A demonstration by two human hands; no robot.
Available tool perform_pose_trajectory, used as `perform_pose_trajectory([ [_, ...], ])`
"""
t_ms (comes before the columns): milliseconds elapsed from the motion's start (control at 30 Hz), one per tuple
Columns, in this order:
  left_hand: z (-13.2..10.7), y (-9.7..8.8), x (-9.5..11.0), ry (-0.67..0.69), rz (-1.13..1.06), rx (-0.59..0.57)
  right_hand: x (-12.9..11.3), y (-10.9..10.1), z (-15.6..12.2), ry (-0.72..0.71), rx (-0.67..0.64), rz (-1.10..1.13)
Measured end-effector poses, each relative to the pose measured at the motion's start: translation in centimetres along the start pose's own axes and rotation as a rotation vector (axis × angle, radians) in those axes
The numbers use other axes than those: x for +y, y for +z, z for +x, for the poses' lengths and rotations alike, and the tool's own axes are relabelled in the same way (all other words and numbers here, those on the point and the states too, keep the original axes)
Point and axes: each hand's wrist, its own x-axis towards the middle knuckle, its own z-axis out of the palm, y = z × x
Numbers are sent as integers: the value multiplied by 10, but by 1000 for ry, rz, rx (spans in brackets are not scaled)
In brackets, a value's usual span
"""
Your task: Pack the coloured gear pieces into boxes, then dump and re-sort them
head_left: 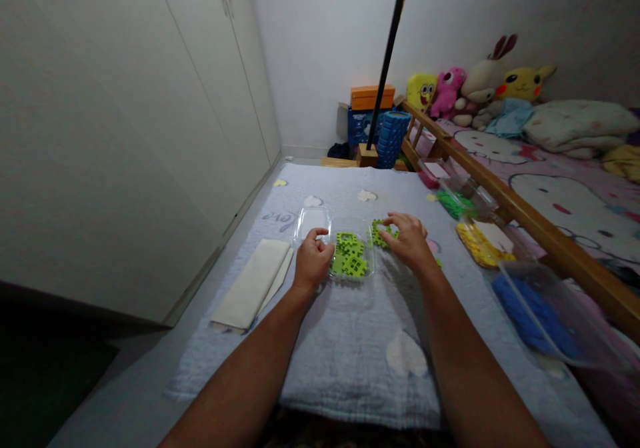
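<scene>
A clear plastic box (371, 268) holds several lime-green interlocking plastic pieces (350, 255), with square cut-outs and notched edges. Beside its left wall is my left hand (313, 261), fingers curled against the box edge, partly covering the opened clear lid (304, 218). To the right of the box, my right hand (411, 240) has its thumb and fingertips around a lime-green interlocking piece (377, 235) near the cloth. Part of that piece is hidden by the fingers. Another bit of green (439, 262) shows beside my right wrist.
A folded cream cloth (253, 285) lies left on the pale blue cloth-covered table (350, 348). Along the right edge stand clear boxes of blue pieces (530, 311), yellow pieces (480, 243) and green pieces (455, 203). Beyond them runs a wooden bed rail (550, 235). A black pole (390, 55) rises behind the table.
</scene>
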Motion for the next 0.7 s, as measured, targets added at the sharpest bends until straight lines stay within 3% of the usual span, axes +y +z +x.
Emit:
perform_pose_trajectory([
  [133, 0, 0, 1, 0, 0, 3, 44, -5, -5, 193, 26, -94],
  [267, 0, 0, 1, -2, -7, 6, 65, 2, -16, 169, -106, -182],
  [533, -1, -1, 2, -14, -1, 12, 60, 4, -18, 199, -121, -238],
  [700, -1, -1, 1, -13, -13, 4, 46, -10, -15, 170, -20, -111],
])
